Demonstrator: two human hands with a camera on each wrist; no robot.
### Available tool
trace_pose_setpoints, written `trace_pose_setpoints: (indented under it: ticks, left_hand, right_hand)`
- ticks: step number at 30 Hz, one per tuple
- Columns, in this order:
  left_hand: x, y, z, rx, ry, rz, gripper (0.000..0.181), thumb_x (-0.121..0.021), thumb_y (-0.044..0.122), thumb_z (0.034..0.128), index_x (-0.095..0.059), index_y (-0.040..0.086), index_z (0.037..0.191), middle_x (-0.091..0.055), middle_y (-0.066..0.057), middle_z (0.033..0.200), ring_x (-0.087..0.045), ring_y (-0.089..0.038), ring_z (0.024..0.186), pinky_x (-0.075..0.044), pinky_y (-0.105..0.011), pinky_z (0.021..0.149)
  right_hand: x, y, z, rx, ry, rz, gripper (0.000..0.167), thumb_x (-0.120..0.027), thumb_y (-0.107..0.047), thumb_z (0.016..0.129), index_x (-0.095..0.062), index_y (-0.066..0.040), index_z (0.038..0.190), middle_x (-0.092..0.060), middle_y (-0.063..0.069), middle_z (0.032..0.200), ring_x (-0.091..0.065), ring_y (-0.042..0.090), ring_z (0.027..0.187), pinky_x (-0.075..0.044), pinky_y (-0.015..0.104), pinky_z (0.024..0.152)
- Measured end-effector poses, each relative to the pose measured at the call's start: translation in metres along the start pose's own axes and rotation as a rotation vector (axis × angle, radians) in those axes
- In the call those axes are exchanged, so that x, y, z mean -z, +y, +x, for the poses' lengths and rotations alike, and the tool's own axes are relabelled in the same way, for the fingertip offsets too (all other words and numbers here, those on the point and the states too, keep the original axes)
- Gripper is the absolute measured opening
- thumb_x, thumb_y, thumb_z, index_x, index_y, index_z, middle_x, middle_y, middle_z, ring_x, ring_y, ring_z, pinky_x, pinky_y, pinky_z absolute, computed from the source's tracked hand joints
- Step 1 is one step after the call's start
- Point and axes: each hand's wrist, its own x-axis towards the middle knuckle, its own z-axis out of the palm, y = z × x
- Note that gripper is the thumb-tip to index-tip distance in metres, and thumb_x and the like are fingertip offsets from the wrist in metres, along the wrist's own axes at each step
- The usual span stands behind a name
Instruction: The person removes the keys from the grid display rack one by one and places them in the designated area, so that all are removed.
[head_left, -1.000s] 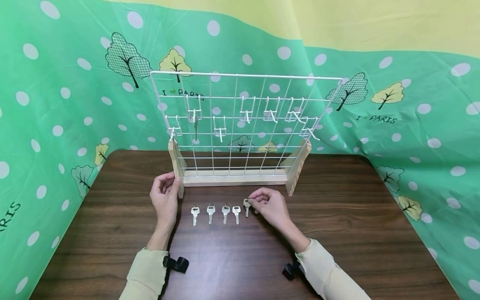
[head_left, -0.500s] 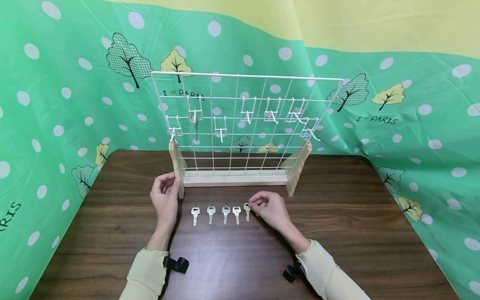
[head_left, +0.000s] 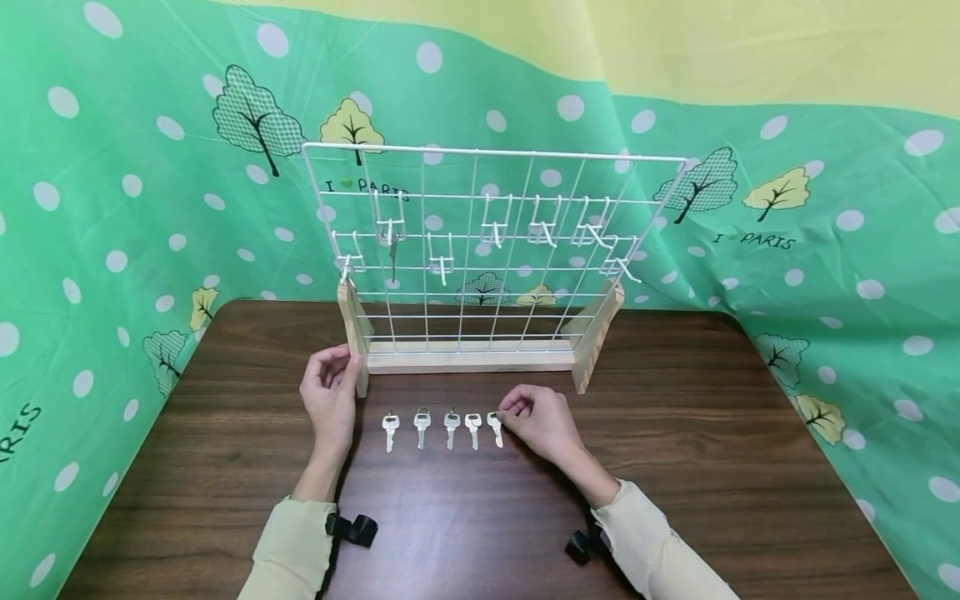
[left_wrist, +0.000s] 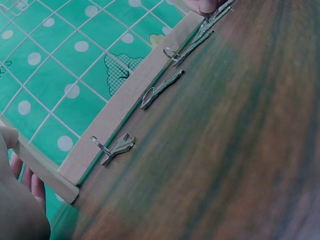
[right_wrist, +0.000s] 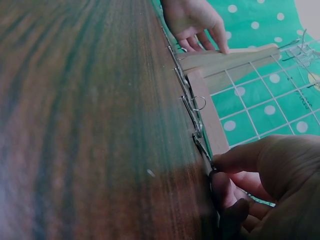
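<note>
My right hand (head_left: 542, 423) pinches the head end of a silver key (head_left: 496, 433) at the right end of a row on the table. The key's blade lies toward the table's front. In the right wrist view, thumb and fingers meet at this key's ring end. Several more keys, among them a ringed key (left_wrist: 119, 150), lie left of it, in front of a white wire grid rack (head_left: 471, 360) with a wooden base. My left hand (head_left: 330, 396) grips the rack's left wooden side (head_left: 354, 329) between thumb and fingers.
Several white hooks hang on the grid, such as one hook (head_left: 495, 232) near the middle. Another key (head_left: 393, 258) hangs from a hook at upper left. The dark wooden table (head_left: 720, 467) is backed by a green dotted cloth (head_left: 150, 242).
My right hand has lowered the key toward me, and it now lies level with the row, its blade turned slightly right. My left hand has stayed on the rack's side.
</note>
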Motion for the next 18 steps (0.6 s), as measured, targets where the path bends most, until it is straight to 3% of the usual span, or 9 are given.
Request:
trace_pose_setpoints:
  ticks: [7,12,18]
  left_hand:
    - [0.001,-0.001,0.000,-0.006,0.002,-0.008,0.015,-0.075,-0.012,0.0971,-0.067,-0.012,0.111,-0.074,0.003,0.105,-0.071,-0.011,0.100,-0.058,-0.018,0.086]
    - [0.001,-0.001,0.000,-0.014,-0.003,-0.016,0.016,-0.075,-0.012,0.0966,-0.067,-0.012,0.111,-0.074,0.002,0.105,-0.071,-0.010,0.100,-0.058,-0.018,0.085]
    - [0.001,-0.001,0.000,-0.012,-0.008,-0.013,0.016,-0.075,-0.012,0.0971,-0.067,-0.012,0.111,-0.074,0.003,0.106,-0.071,-0.012,0.101,-0.058,-0.018,0.086]
  right_hand:
    - [-0.012,0.037,0.006,0.107,-0.004,-0.059,0.014,-0.085,-0.015,0.085,-0.075,-0.025,0.081,-0.067,-0.015,0.071,-0.059,0.001,0.060,-0.047,0.022,0.055]
    - [-0.004,0.014,0.001,0.126,-0.026,-0.026,0.011,-0.084,-0.009,0.084,-0.076,-0.017,0.083,-0.067,-0.009,0.071,-0.059,0.006,0.057,-0.048,0.026,0.053]
    - [0.007,-0.009,-0.002,0.017,-0.115,-0.064,0.015,-0.088,-0.006,0.085,-0.077,-0.015,0.090,-0.066,-0.010,0.074,-0.057,0.004,0.059,-0.048,0.023,0.057]
